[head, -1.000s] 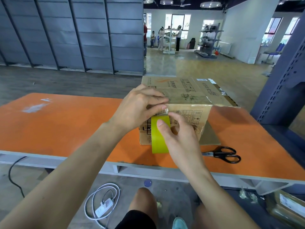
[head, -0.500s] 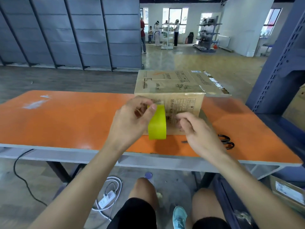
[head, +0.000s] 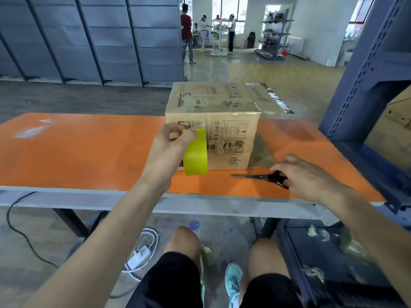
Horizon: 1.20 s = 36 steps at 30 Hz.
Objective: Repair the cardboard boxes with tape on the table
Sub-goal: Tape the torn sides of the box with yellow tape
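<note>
Left hand (head: 171, 150): thumb and fingers pinch the top of the yellow tape roll (head: 195, 155), held upright in front of the near face of the cardboard box (head: 224, 121). The roll's lower edge is near the table (head: 77, 152); contact not clear. Box stands on the table, one top flap jutting out to the right. Right hand (head: 311, 176): fingers lie over the handles of the black scissors (head: 264, 177), which are flat on the table just before the box. Blurred; cannot tell if the hand has closed on them.
</note>
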Each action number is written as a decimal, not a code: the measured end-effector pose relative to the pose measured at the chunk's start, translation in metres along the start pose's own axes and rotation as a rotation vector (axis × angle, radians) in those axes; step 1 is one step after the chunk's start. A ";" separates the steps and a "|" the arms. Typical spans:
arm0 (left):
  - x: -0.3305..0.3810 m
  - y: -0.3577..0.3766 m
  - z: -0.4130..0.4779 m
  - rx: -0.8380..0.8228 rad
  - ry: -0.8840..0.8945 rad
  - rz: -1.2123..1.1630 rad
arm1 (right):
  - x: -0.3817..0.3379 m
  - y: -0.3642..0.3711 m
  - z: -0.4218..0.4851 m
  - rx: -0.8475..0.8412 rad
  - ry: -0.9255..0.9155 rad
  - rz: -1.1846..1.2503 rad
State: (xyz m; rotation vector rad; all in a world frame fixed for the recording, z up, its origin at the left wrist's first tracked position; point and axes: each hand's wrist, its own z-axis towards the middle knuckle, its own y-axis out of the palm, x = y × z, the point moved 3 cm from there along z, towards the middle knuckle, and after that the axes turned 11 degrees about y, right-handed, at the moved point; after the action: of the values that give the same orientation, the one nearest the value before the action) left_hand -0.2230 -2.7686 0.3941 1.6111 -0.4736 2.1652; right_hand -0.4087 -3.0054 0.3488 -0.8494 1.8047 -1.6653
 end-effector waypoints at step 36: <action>-0.005 -0.011 0.020 -0.126 -0.099 0.032 | -0.048 -0.108 -0.005 -0.059 -0.295 0.245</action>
State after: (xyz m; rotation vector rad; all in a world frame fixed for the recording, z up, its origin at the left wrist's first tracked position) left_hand -0.1995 -2.7692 0.3955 1.6566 -0.6567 2.0408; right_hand -0.3710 -2.9703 0.4555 -0.8138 1.6828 -1.2683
